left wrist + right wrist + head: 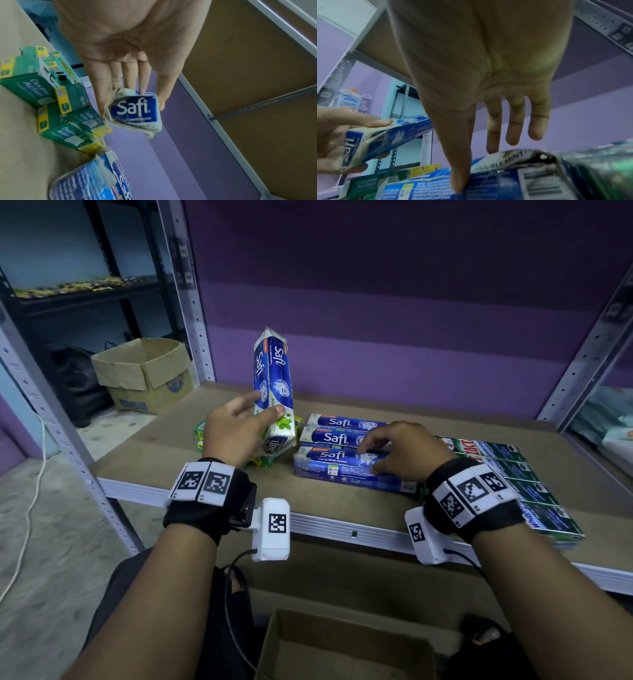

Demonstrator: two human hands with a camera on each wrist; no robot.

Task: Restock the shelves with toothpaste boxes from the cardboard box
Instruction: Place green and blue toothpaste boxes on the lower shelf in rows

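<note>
Nearest, low in the head view, the open cardboard box (284, 642), with its inside too dark to judge. Just beyond, on the brown shelf (212, 446), the right hand (407, 453), spread loose and gripping nothing: thumb tip pressed on the near side of the front Safi box (329, 467), the other fingers straight and hovering over its top, as the right wrist view shows. Probably squaring this box against the two Safi boxes behind (342, 424), all lying flat and side by side. To the left and a little further in, the left hand (236, 433), closed round the lower end of the held Safi pack (274, 371), thumb on one face and fingers on the opposite one; pack standing tilted, lifted off the board, over the green Double Action boxes (34, 86). Looks like two cartons bound in clear film, with crumpled end flaps in the left wrist view. To be judged as light, thin card, hollow round the tube, easy to dent at the corners; film likely slippery. Better to take hold across the broad faces near the middle, not by the soft ends, and to lay down flat without squeezing. At the right, a row of green and white boxes (534, 491). Farthest, the purple wall (411, 302), and on the floor at left a second carton (144, 371).
</note>
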